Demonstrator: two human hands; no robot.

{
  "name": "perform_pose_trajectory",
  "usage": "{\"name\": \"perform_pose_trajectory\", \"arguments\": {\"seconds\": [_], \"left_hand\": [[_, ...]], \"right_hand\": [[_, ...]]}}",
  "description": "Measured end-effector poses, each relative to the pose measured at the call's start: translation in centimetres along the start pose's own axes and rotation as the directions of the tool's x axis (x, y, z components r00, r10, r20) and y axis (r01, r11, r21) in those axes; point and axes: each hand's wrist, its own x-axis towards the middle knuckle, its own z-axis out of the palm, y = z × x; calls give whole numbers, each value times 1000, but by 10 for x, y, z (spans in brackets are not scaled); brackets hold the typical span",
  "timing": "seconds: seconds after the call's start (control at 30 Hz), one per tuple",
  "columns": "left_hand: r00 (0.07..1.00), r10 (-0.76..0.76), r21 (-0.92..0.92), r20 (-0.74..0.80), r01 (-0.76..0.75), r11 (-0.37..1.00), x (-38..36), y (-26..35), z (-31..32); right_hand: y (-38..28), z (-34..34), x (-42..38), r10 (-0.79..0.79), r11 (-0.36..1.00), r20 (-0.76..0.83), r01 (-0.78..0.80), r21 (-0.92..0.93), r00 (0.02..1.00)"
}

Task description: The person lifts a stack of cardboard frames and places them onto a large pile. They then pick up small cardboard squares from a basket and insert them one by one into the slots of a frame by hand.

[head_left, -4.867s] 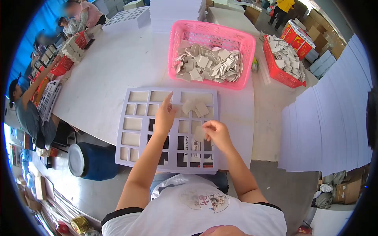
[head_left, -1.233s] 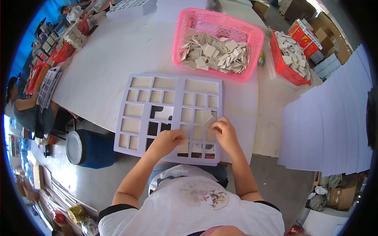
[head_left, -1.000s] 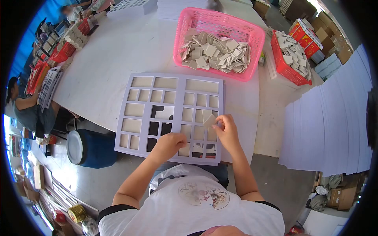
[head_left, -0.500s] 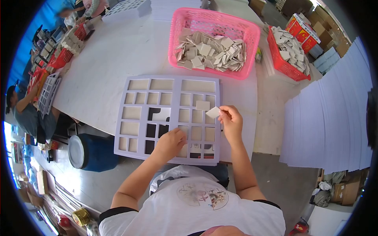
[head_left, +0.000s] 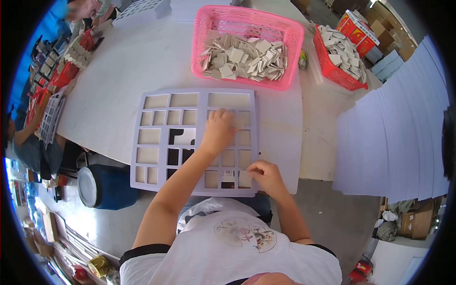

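A white panel frame (head_left: 136,164) with many rectangular windows lies on the table in front of me; grey-beige cardboard pieces fill most windows. My right hand (head_left: 267,176) pinches a cardboard square (head_left: 244,179) at the panel's lower right corner, over the last window of the bottom row. Above the upper right windows, my left hand (head_left: 220,130) has its fingers bent down; anything under them is hidden. Between two filled windows in the bottom row, one window (head_left: 228,178) shows a printed and dark surface. Dark and white openings (head_left: 183,136) also show left of my left forearm.
Beyond the panel stands a pink basket (head_left: 198,61) of cardboard squares. A red basket (head_left: 327,66) of similar pieces is at right, beside stacked white sheets (head_left: 380,142). A blue barrel (head_left: 111,187) stands by the table's left edge. Other people work at far left.
My left hand has moved up and right from the lower middle windows toward the loose square, now hidden. My right hand has brought its square down to the lower right corner. The view shifted slightly.
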Motion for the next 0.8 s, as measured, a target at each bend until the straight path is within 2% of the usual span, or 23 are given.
{"name": "perform_pose_trajectory", "arguments": {"seconds": [0.07, 0.17, 0.23, 0.27, 0.37, 0.4, 0.5, 0.53, 0.63, 0.73, 0.8], "left_hand": [[1000, 2, -62, -16, -2, 998, 0, -2, -4], [986, -153, -242, 68, 165, 956, -3, 2, -10], [997, -72, -273, -2, 69, 960, -12, 7, -27], [999, -29, -287, -37, 18, 958, -17, 10, -36], [945, -286, -450, 160, 328, 831, -38, 20, -57], [922, -320, -521, 217, 387, 761, -46, 24, -65], [895, -304, -427, 326, 426, 798, -76, 22, -66], [909, -284, -432, 304, 398, 809, -87, 21, -59], [904, -245, -379, 351, 377, 845, -99, 37, -64], [934, -166, -339, 316, 275, 900, -107, 38, -55], [947, -123, -316, 296, 218, 923, -110, 37, -50]], "right_hand": [[-2, 2, -3, -20, 999, -11, 19, -39, 1000], [-1, 4, -2, -105, 985, -1, 104, -140, 994], [7, 7, -1, -209, 955, -10, 202, -216, 978], [6, 9, -2, -199, 948, -18, 188, -257, 980], [6, 14, -2, -197, 923, -39, 171, -346, 980], [10, 15, -1, -215, 917, -42, 187, -352, 976], [8, 12, -1, -194, 941, -44, 173, -291, 980], [6, 11, 0, -177, 953, -42, 161, -257, 983], [-1, 14, 2, -323, 880, -152, 237, -412, 934], [1, 19, 12, -526, 723, -92, 388, -572, 845], [8, 21, 15, -515, 712, -49, 395, -581, 856]]}}
